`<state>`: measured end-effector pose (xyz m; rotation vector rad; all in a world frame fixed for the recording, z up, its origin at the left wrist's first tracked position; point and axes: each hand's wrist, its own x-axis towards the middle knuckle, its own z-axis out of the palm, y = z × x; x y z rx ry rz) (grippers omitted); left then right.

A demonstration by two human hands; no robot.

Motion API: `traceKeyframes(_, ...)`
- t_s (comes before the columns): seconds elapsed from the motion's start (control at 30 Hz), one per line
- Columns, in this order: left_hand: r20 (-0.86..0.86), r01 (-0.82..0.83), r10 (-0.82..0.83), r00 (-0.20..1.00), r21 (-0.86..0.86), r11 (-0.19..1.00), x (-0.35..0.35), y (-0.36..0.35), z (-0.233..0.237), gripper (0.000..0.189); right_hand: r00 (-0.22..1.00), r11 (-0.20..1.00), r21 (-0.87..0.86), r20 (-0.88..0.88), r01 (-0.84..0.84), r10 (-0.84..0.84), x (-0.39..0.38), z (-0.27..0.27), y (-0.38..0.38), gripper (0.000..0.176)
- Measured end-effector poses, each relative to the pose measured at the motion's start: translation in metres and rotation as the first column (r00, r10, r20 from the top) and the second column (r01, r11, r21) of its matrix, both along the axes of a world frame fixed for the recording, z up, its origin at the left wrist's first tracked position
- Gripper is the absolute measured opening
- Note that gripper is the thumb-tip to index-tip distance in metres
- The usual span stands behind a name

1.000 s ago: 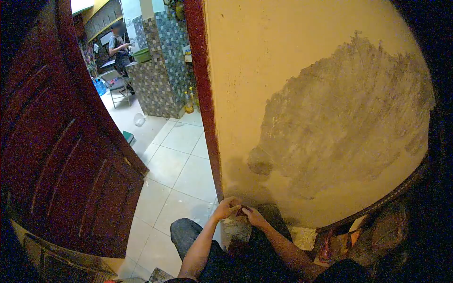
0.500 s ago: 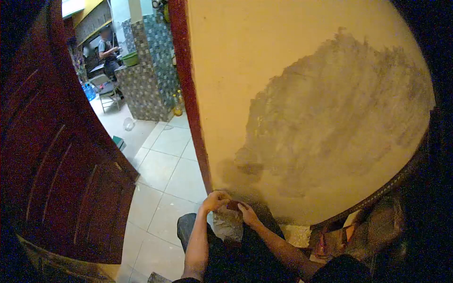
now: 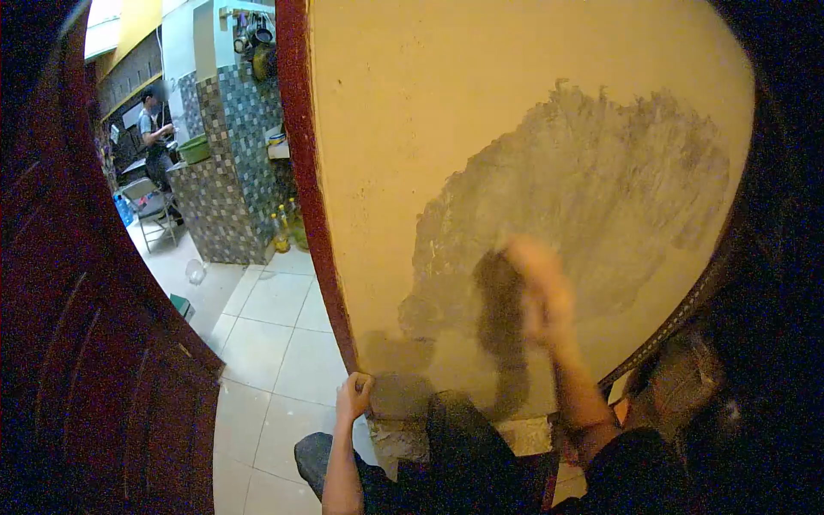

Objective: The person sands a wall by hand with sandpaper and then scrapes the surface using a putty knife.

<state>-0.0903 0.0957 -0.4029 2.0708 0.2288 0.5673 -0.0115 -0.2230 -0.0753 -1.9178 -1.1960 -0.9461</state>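
The grey patch (image 3: 592,189) slants mostly up and rightward from our nearer right hand (image 3: 549,292)'s blurred fingers; our left hand (image 3: 353,396) curls beside the door frame (image 3: 315,215); either grip we cannot tell.

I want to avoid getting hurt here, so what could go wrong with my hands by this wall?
Your right hand is blurred over the grey patch on the wall; if it's rubbing there, knuckles might get scraped. Your left hand is by the door frame, so fingers might get pinched if the open door swung shut.
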Motion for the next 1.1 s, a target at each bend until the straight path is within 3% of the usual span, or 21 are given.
traceKeyframes(0.03, 0.018, -0.016, 0.016, 1.000, 0.003, 1.000, -0.001, -0.001, 0.004, 0.020, 0.957, 0.990, 0.138, 0.285, 0.017, -0.057, 0.038, 0.013, -0.020, 0.048)
traceKeyframes(0.07, 0.025, -0.010, 0.010, 1.000, 0.007, 1.000, -0.003, 0.000, 0.007, 0.020, 0.911, 0.959, 0.179, 0.312, 0.221, -0.268, 0.041, 0.049, -0.043, 0.049)
traceKeyframes(0.13, 0.062, -0.029, 0.029, 0.998, 0.006, 1.000, -0.005, 0.000, 0.010, 0.018, 0.851, 0.933, 0.225, 0.391, 0.281, -0.351, 0.043, 0.103, -0.033, 0.049)
traceKeyframes(0.27, 0.117, -0.089, 0.080, 0.990, 0.073, 0.993, 0.003, -0.006, 0.003, 0.029, 0.515, 0.795, 0.417, 0.608, 0.441, -0.604, 0.051, 0.187, -0.001, 0.048)
traceKeyframes(0.33, 0.350, -0.293, 0.182, 0.919, 0.298, 0.909, -0.003, -0.035, 0.035, 0.050, 0.322, 0.769, 0.455, 0.721, 0.449, -0.614, 0.085, 0.213, 0.009, 0.050)
traceKeyframes(0.37, 0.353, -0.293, 0.182, 0.918, 0.294, 0.910, -0.003, -0.045, 0.036, 0.050, 0.227, 0.785, 0.441, 0.790, 0.435, -0.570, 0.105, 0.217, 0.014, 0.054)
traceKeyframes(0.43, 0.351, -0.202, 0.042, 0.935, 0.433, 0.878, -0.006, -0.058, 0.033, 0.068, 0.534, 0.787, 0.111, 0.676, 0.607, -0.508, 0.051, 0.183, 0.066, 0.057)
traceKeyframes(0.5, 0.249, -0.117, -0.007, 0.969, 0.478, 0.870, -0.015, -0.068, 0.041, 0.072, 0.580, 0.759, -0.225, 0.780, 0.611, -0.235, 0.042, 0.157, 0.090, 0.062)
traceKeyframes(0.53, 0.155, -0.043, -0.042, 0.987, 0.509, 0.860, -0.014, -0.074, 0.044, 0.076, 0.575, 0.750, -0.223, 0.781, 0.622, -0.244, 0.045, 0.154, 0.093, 0.062)
traceKeyframes(0.6, 0.112, -0.001, -0.068, 0.991, 0.527, 0.850, -0.010, -0.074, 0.034, 0.078, 0.566, 0.809, -0.291, 0.822, 0.511, -0.062, 0.047, 0.151, 0.093, 0.066)
traceKeyframes(0.63, 0.070, 0.025, -0.075, 0.995, 0.543, 0.840, -0.008, -0.070, 0.029, 0.080, 0.562, 0.806, -0.248, 0.818, 0.537, -0.124, 0.050, 0.164, 0.083, 0.064)
traceKeyframes(0.7, 0.088, 0.020, -0.088, 0.992, 0.581, 0.814, -0.012, -0.063, 0.033, 0.081, 0.425, 0.728, 0.060, 0.778, 0.684, -0.463, 0.049, 0.200, 0.055, 0.056)
traceKeyframes(0.73, 0.103, 0.012, -0.094, 0.990, 0.611, 0.792, -0.014, -0.060, 0.034, 0.082, 0.420, 0.724, 0.062, 0.779, 0.687, -0.466, 0.051, 0.205, 0.048, 0.056)
traceKeyframes(0.87, 0.049, 0.044, -0.085, 0.995, 0.553, 0.832, -0.011, -0.052, 0.003, 0.083, 0.053, 0.244, 0.272, 0.561, 0.931, -0.826, 0.053, 0.215, 0.019, 0.058)
traceKeyframes(0.9, 0.101, 0.028, -0.102, 0.990, 0.563, 0.826, -0.011, -0.050, 0.003, 0.083, 0.504, 0.779, 0.175, 0.674, 0.602, -0.540, 0.058, 0.195, 0.031, 0.057)
traceKeyframes(0.93, 0.155, 0.009, -0.119, 0.981, 0.571, 0.821, -0.010, -0.049, 0.004, 0.083, 0.566, 0.818, -0.086, 0.763, 0.568, -0.313, 0.059, 0.165, 0.042, 0.056)
traceKeyframes(0.97, 0.154, 0.015, -0.124, 0.980, 0.571, 0.821, -0.009, -0.053, 0.008, 0.083, 0.622, 0.780, -0.349, 0.781, 0.519, -0.064, 0.051, 0.149, 0.049, 0.056)
traceKeyframes(1.0, 0.145, 0.012, -0.115, 0.983, 0.572, 0.820, -0.010, -0.055, 0.010, 0.083, 0.625, 0.778, -0.352, 0.778, 0.521, -0.067, 0.048, 0.153, 0.042, 0.056)
traceKeyframes(1.07, 0.147, -0.002, -0.100, 0.984, 0.575, 0.818, -0.010, -0.052, 0.017, 0.083, 0.636, 0.629, -0.363, 0.720, 0.687, -0.278, 0.041, 0.178, 0.027, 0.056)
traceKeyframes(1.1, 0.155, -0.014, -0.094, 0.983, 0.583, 0.812, -0.011, -0.053, 0.019, 0.084, 0.415, 0.641, -0.051, 0.801, 0.766, -0.432, 0.049, 0.199, 0.008, 0.055)
